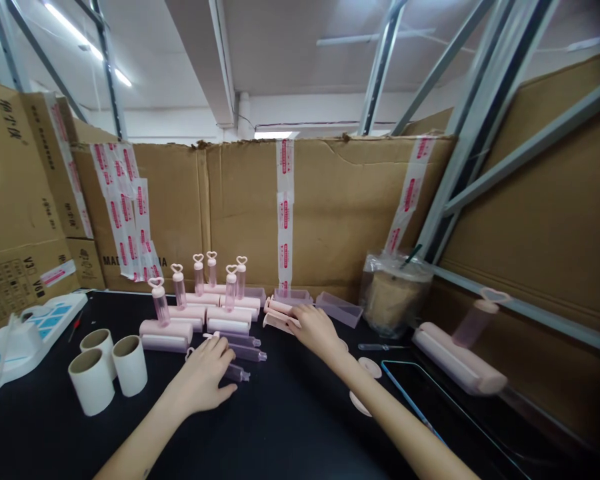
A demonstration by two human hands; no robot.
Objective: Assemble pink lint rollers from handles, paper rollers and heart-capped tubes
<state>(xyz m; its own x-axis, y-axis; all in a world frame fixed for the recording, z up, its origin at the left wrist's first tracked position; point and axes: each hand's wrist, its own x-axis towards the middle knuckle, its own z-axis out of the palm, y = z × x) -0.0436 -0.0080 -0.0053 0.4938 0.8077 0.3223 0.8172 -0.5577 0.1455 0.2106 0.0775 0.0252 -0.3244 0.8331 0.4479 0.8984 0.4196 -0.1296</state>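
Observation:
My left hand lies over several translucent pink handle tubes, thumb spread away and nothing visibly gripped. A heart-shaped loop pokes out beside its fingers. My right hand is closed on a pale pink plastic roller holder, its fingertips on the near end. To the left of that piece, assembled pink lint rollers stand in rows, each with an upright clear handle topped by a heart loop. Behind my right hand are translucent lilac covers. Pink discs lie partly under my right forearm.
White paper-covered rolls stand at left, near a power strip. At right are a bagged drink cup, a larger pink roller and a blue-edged phone or tablet. Cardboard walls enclose the black table.

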